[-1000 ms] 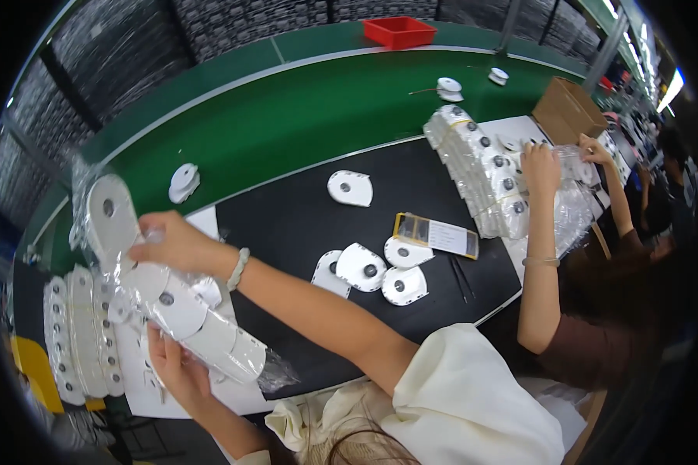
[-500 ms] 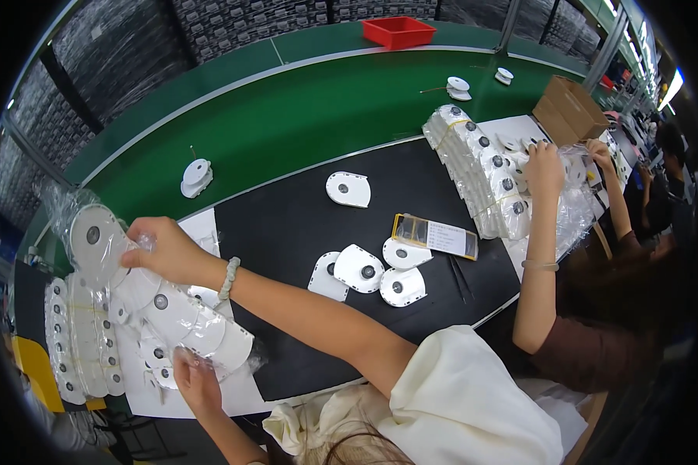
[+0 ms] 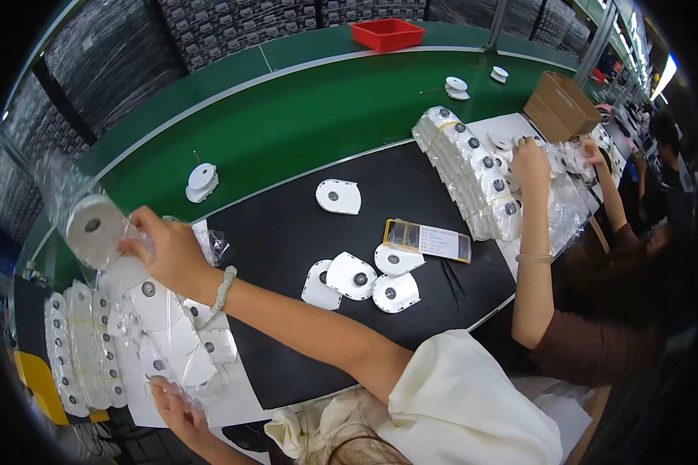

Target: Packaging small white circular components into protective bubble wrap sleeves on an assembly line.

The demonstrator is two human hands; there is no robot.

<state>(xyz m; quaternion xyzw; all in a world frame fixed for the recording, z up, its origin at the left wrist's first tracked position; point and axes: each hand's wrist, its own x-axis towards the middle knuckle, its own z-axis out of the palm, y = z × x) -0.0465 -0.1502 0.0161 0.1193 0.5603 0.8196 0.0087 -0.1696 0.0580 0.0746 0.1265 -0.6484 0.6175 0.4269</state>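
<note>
Leaning to the left, my right hand [image 3: 167, 252] is closed on a clear plastic bag strip. A round white plastic part [image 3: 93, 225] with a dark centre shows through the film beside its fingers. Below it, several overlapping white parts [image 3: 171, 325] in clear film lie spread on white paper. My left hand [image 3: 180, 411] is at their lower end, its fingers loosely bent and apart near the film's edge. Whether it touches the film is hard to see. On the black mat [image 3: 279, 232] are several loose white parts [image 3: 351, 277] with dark round centres.
Stacked bagged parts [image 3: 77, 349] stand at far left, and another banded stack [image 3: 469, 170] at right. A clear-lidded box [image 3: 426, 239] and black tweezers [image 3: 454, 280] lie on the mat. A co-worker's hands [image 3: 531, 163] handle film near a cardboard box [image 3: 562, 107]. A red tray [image 3: 386, 35] stands behind.
My right hand has risen slightly, with the bagged part still in it. My left hand has moved down and left, and its fingers have loosened. The co-worker's film has shifted.
</note>
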